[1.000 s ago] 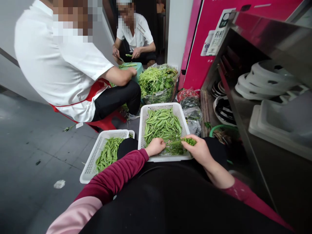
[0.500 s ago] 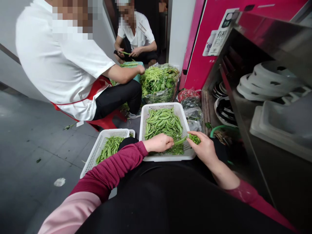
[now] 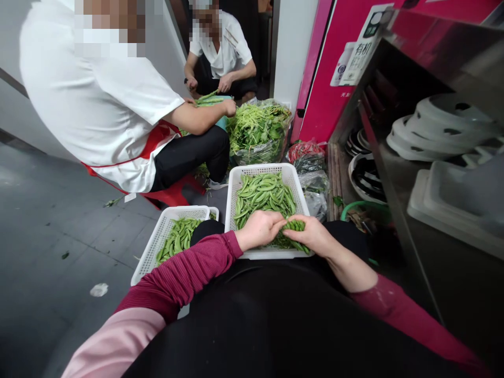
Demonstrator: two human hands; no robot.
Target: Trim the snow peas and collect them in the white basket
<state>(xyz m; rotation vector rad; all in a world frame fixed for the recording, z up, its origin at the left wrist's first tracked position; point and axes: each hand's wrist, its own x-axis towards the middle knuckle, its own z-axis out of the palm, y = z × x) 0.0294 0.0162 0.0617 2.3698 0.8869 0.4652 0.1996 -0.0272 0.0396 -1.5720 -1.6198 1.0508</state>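
Observation:
A white perforated basket (image 3: 232,194) in front of my lap holds a heap of green pea pods (image 3: 265,194), with small green scraps toward its near side. My right hand (image 3: 315,235) is closed around a bunch of pea pods (image 3: 295,226) above the basket's near right corner. My left hand (image 3: 260,230) is pinched shut and meets the right fingertips over the pods. What sits between the left fingers is hidden.
A second white basket (image 3: 147,262) with pea pods stands at left. Beyond are a seated co-worker (image 3: 129,100), another crouching person (image 3: 226,47) and a bag of leafy greens (image 3: 258,128). A metal shelf (image 3: 397,210) and a green tub (image 3: 346,207) flank my right.
Both hands have come together, the right moving left and inward. The single pod stretched between them no longer shows. The bunch in my right hand is more visible.

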